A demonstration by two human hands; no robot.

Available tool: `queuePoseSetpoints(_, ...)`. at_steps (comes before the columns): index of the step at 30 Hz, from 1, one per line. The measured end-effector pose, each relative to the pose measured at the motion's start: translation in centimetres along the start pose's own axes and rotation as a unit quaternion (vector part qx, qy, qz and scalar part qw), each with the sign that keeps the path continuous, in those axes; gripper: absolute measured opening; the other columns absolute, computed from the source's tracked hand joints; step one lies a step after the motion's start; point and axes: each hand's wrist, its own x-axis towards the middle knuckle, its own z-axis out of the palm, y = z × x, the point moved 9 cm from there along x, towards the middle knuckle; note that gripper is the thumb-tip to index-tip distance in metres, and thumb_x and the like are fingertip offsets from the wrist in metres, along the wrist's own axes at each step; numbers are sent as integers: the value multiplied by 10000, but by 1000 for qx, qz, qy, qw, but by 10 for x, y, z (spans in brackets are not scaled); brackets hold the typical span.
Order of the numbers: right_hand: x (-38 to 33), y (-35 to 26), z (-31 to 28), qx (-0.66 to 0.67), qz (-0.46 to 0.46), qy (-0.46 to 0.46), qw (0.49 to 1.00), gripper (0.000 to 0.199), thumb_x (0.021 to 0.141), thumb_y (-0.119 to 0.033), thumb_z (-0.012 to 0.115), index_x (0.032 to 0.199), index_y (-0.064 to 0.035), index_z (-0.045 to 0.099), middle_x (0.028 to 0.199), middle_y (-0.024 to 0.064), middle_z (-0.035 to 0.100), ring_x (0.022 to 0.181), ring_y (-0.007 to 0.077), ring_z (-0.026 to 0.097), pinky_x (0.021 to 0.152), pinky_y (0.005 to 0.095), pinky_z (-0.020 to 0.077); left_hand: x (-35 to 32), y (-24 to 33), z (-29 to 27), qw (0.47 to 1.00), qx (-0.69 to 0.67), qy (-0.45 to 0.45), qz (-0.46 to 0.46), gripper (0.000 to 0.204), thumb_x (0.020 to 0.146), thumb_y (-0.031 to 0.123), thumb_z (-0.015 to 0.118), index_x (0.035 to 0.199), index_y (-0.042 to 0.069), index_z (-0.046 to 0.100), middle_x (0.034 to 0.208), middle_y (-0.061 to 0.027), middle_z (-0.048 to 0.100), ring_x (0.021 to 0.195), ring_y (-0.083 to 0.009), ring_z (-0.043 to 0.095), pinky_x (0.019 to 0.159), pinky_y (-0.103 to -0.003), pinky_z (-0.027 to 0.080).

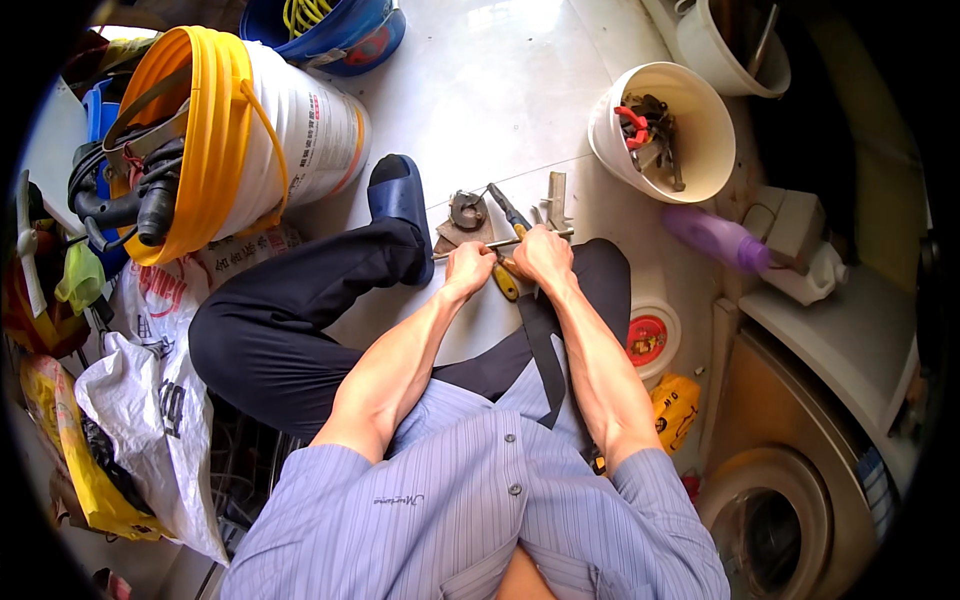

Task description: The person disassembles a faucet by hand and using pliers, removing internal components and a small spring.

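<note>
- Left hand [469,270] clamped on rod [503,243]; right hand [543,255] curled at it, couldn't tell grip.
- Work seemed unfinished: metal bits [467,212] lay loose on floor [480,110].

There are one left hand [470,269], one right hand [543,256] and one thin metal rod [505,242]. I count one yellow-and-white bucket [325,135], one blue bucket [333,42] and two white buckets [711,130]. Also there is one blue slipper [398,208], one purple bottle [705,234], one washing machine [742,415]
</note>
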Motion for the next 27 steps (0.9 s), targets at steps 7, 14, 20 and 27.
queuePoseSetpoints(7,0,-18,-2,-64,-113,132,983,312,847,-162,593,1031,90,585,1012,309,658,895,479,691,812,554,562,-3,-15,-22,997,12,71,-16,256,866,234,644,951,28,769,778,-101,741,711,-195,711,721,-367,560)
queuePoseSetpoints(14,7,-34,4,-142,-149,208,956,221,872,-141,597,1038,3,569,1014,221,640,947,396,655,810,527,509,6,-27,-35,994,-41,58,-81,321,848,291,633,1036,77,780,1065,-196,749,1070,-366,701,966,-444,530)
queuePoseSetpoints(20,2,-37,3,-158,-170,235,944,201,876,-131,594,1037,-15,565,990,189,630,934,373,641,777,519,486,5,-25,-52,987,-77,99,-99,300,859,272,640,1044,74,767,1061,-182,753,1067,-353,704,959,-441,533)
queuePoseSetpoints(27,-2,-41,-4,-131,-175,176,960,219,847,-121,601,1027,0,571,993,221,641,938,399,656,790,538,511,2,31,-103,949,-31,288,125,373,855,203,674,1182,26,703,992,-161,736,977,-333,705,900,-417,539)
